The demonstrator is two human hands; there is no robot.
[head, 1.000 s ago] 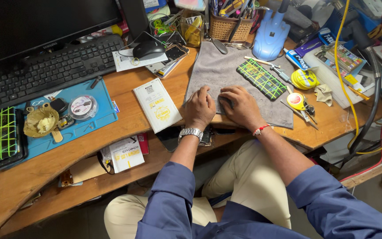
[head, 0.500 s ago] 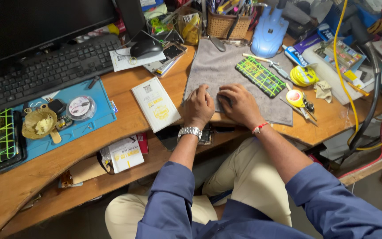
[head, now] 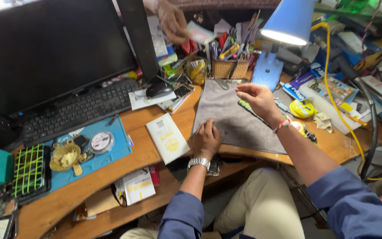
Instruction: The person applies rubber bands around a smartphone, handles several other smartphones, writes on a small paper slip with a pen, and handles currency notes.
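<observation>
A grey cloth (head: 226, 119) lies spread on the wooden desk (head: 142, 155). My left hand (head: 205, 139), with a metal watch on its wrist, rests curled on the cloth's near edge; nothing shows between its fingers. My right hand (head: 255, 99) hovers above the far right part of the cloth with fingers apart and nothing in it. Just under it, a green-patterned board (head: 245, 107) is partly hidden. A dark device (head: 214, 167) peeks out below my left wrist at the desk's edge.
A lit blue lamp (head: 288, 22) and a wicker basket of tools (head: 230, 68) stand behind the cloth. Left are a white booklet (head: 168, 138), mouse (head: 158, 90), keyboard (head: 76, 110) and monitor (head: 54, 48). Another person's hand (head: 173, 20) reaches in at the top.
My right hand has lifted off the cloth's near edge and moved up and away over its far side. My left hand stays in place. The view has tilted up, showing another person's hand.
</observation>
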